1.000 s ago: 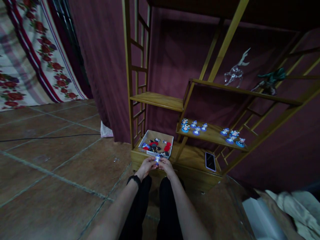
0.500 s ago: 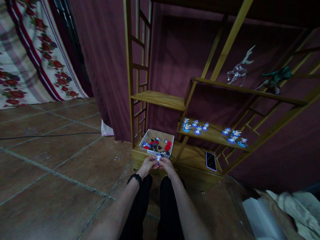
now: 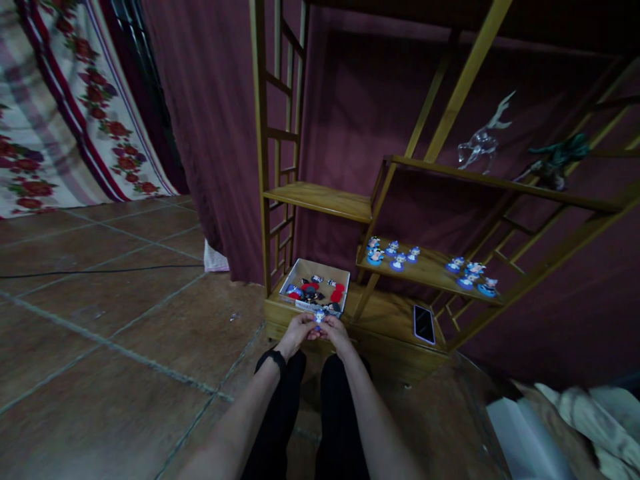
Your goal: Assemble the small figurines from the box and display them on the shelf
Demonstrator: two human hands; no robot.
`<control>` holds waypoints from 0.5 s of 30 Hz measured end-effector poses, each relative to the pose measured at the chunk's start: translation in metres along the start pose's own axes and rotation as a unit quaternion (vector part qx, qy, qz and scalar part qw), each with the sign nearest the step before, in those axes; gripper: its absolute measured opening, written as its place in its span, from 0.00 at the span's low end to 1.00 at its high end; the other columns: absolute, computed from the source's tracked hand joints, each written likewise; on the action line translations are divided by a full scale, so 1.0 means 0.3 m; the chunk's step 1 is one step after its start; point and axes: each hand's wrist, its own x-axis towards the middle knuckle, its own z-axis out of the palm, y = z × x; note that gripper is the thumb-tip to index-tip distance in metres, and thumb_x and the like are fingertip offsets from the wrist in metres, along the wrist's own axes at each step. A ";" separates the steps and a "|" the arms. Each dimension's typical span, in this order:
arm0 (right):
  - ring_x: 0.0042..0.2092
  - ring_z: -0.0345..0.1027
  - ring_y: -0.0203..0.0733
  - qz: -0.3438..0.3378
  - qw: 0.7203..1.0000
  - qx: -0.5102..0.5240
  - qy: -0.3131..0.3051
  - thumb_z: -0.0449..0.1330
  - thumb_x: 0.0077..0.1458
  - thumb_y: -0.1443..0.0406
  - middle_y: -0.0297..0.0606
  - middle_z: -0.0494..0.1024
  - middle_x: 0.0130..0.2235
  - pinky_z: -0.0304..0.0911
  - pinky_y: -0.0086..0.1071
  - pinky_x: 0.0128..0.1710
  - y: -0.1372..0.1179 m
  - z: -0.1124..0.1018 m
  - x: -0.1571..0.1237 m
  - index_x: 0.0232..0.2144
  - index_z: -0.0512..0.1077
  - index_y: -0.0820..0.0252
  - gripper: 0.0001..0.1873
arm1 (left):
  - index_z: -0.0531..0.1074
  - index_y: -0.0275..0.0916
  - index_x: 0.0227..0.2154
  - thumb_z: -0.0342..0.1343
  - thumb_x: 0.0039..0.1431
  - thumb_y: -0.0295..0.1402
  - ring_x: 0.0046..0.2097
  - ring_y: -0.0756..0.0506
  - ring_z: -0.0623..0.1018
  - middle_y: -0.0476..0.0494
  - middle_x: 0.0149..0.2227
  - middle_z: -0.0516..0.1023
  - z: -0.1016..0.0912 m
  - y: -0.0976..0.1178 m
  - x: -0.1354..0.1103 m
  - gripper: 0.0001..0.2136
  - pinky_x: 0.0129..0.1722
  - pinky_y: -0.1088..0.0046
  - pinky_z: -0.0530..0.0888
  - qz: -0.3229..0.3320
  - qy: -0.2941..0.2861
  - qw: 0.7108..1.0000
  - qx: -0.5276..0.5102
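Note:
A small blue-and-white figurine (image 3: 319, 319) is held upright between my two hands. My left hand (image 3: 299, 333) closes on its left side, and my right hand (image 3: 335, 332) grips it from the right. Just beyond my fingers stands a shallow white cardboard box (image 3: 324, 269) on the low wooden cabinet top. Several figurines and bases in red, black, blue and white lie loose inside it. On the middle shelf (image 3: 431, 270) to the right, several similar figurines (image 3: 399, 261) stand in a left group, and more figurines (image 3: 467, 279) stand at the right end.
A phone (image 3: 424, 324) lies on the cabinet top at right. On the upper shelf are a clear deer ornament (image 3: 480, 143) and a dark green sculpture (image 3: 557, 160). A wooden post (image 3: 260, 133) rises left of the box. A cable (image 3: 100, 271) crosses the tiled floor.
The view has shifted very slightly, so everything sits a few pixels to the right. Both hands still hold the figurine in nearly the same place.

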 end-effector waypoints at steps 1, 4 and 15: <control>0.24 0.66 0.33 -0.001 1.000 -0.001 0.002 0.63 0.36 0.57 0.31 0.73 0.25 0.59 0.25 0.24 0.001 0.001 0.001 0.29 0.69 0.61 0.17 | 0.66 0.33 0.30 0.61 0.42 0.29 0.19 0.51 0.73 0.48 0.18 0.74 0.001 -0.003 0.000 0.12 0.19 0.80 0.69 0.006 0.003 1.000 0.009; 0.25 0.67 0.33 -0.008 1.000 -0.002 0.006 0.64 0.35 0.58 0.31 0.74 0.26 0.60 0.26 0.24 0.002 0.004 0.005 0.30 0.69 0.61 0.18 | 0.65 0.34 0.30 0.61 0.42 0.29 0.19 0.50 0.73 0.50 0.17 0.72 0.006 -0.012 0.001 0.12 0.19 0.79 0.69 0.029 0.013 0.999 0.031; 0.26 0.68 0.36 -0.016 1.000 -0.003 -0.002 0.64 0.33 0.58 0.33 0.74 0.26 0.62 0.28 0.26 -0.033 0.013 -0.022 0.32 0.70 0.61 0.20 | 0.64 0.35 0.30 0.59 0.42 0.27 0.17 0.51 0.71 0.52 0.15 0.71 0.003 -0.026 0.009 0.12 0.18 0.79 0.67 0.062 0.001 0.996 0.064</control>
